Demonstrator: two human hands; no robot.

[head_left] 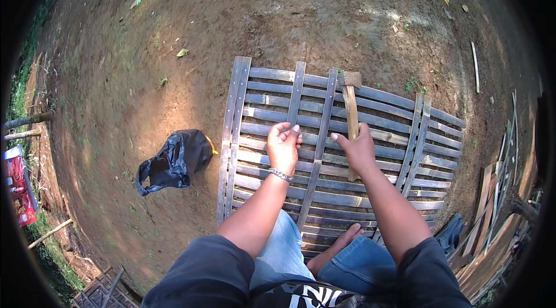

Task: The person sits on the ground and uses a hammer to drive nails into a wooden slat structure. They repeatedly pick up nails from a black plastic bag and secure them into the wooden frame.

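A grey lattice panel (376, 105) of bamboo slats lies flat on the dirt in front of me. My right hand (358, 149) grips the wooden handle of a hammer (350, 102); its metal head rests over the panel's far part. My left hand (282, 145), with a metal bracelet at the wrist, hovers palm up over the slats just left of a cross strip, fingers curled. Whether it pinches something small I cannot tell. My bare foot (341, 241) rests on the panel's near edge.
A crumpled black plastic bag (174, 160) lies on the ground left of the panel. Loose wooden strips and boards (492, 215) pile up at the right. A dark sandal (452, 233) sits near my right knee. Sticks and a red package (20, 183) lie far left.
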